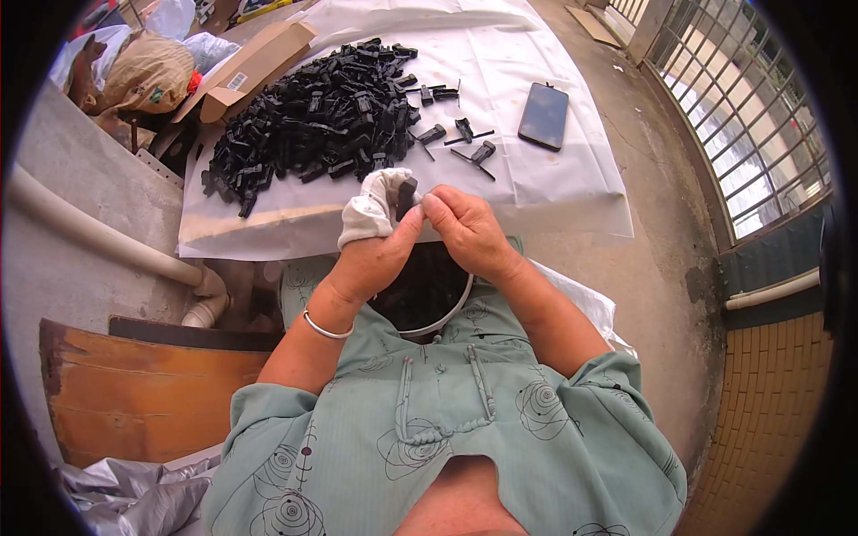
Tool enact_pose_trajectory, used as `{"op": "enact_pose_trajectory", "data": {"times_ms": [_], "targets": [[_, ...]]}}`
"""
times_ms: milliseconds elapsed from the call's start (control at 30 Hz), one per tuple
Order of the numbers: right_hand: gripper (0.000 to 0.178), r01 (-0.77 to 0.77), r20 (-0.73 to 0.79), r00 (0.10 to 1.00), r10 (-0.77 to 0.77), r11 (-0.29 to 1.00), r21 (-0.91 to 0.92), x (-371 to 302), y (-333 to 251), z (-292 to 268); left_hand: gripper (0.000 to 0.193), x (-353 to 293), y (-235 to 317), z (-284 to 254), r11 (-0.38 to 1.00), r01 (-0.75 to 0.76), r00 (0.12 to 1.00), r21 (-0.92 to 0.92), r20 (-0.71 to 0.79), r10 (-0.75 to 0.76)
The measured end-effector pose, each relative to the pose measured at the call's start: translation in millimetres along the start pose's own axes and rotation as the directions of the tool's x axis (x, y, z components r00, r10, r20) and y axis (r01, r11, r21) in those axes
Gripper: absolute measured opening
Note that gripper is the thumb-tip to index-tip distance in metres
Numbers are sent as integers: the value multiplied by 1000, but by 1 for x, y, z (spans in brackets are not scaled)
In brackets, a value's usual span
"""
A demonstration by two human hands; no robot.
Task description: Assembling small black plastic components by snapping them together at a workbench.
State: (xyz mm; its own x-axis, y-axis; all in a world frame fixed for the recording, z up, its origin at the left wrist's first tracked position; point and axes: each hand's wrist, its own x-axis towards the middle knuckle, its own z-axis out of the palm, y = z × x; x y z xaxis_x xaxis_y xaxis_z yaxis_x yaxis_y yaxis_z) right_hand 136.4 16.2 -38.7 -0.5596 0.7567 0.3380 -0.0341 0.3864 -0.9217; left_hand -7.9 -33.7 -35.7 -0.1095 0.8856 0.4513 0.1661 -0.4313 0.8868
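Note:
My left hand (375, 255), its fingers wrapped in a white cloth glove (365, 219) and its thumb bare, is closed around a small black plastic part (407, 194). Close against it, my right hand (469, 228) is pinched at the part's right side; what sits between its fingertips is too small to make out. Both hands are over the near edge of a table covered in white sheeting (572, 192). A large heap of similar black plastic parts (313, 116) lies just beyond them. Below my hands, between my knees, a white-rimmed bucket (442, 325) holds dark contents.
Several loose black parts with thin strips (475, 159) lie right of the heap, near a dark smartphone (543, 116). An open cardboard box (259, 67) and bags (147, 71) stand at the far left. A pipe (107, 234) runs along the left wall; a barred window (751, 107) is at right.

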Motion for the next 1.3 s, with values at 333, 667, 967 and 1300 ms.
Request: {"op": "enact_pose_trajectory", "data": {"times_ms": [333, 667, 967, 1300], "targets": [[10, 127, 40, 992, -123, 985, -113, -1, -1, -14, 33, -1, 14, -6, 921, 350, 936, -172, 109, -335], [22, -95, 134, 986, 102, 994, -57, -2, -6, -12, 21, -3, 17, -9, 926, 371, 914, -69, 204, -351], [26, -21, 12, 1000, 21, 997, -69, -8, 10, 11, 23, -3, 13, 4, 925, -27, 988, 379, 152, -33], [21, -204, -342, 932, -117, 609, -766, 5, 38, -54, 67, 80, -5, -56, 920, -66, 990, 386, -92, 110]]}}
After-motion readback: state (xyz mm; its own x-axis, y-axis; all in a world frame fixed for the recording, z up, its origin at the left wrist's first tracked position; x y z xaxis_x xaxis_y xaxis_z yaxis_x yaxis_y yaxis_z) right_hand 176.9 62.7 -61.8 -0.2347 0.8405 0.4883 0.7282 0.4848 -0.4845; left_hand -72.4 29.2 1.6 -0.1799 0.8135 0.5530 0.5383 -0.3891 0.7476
